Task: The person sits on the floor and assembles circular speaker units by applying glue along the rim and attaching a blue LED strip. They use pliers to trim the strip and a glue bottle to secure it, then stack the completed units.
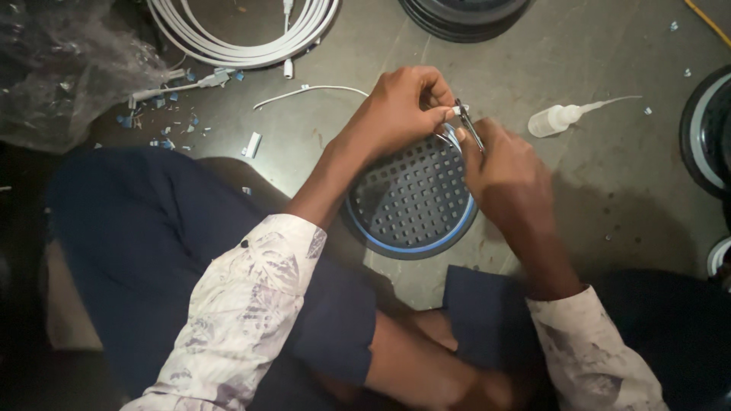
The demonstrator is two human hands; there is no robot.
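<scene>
A round dark grille disc with a blue rim [411, 205] lies on the floor between my knees. My left hand [400, 106] pinches a small white piece [455, 111] at the disc's far edge. My right hand [506, 171] holds a thin metal tool, like small pliers or tweezers [470, 129], with its tip against that white piece. A thin wire loop at the rim is partly hidden by my fingers.
A white plastic squeeze bottle [560, 118] lies to the right. Coiled white cable [244, 34] and a loose white wire [308, 91] lie at the back, with blue and white scraps [164, 125] and clear plastic wrap [61, 68] on the left. Other round discs [704, 129] sit at the right edge.
</scene>
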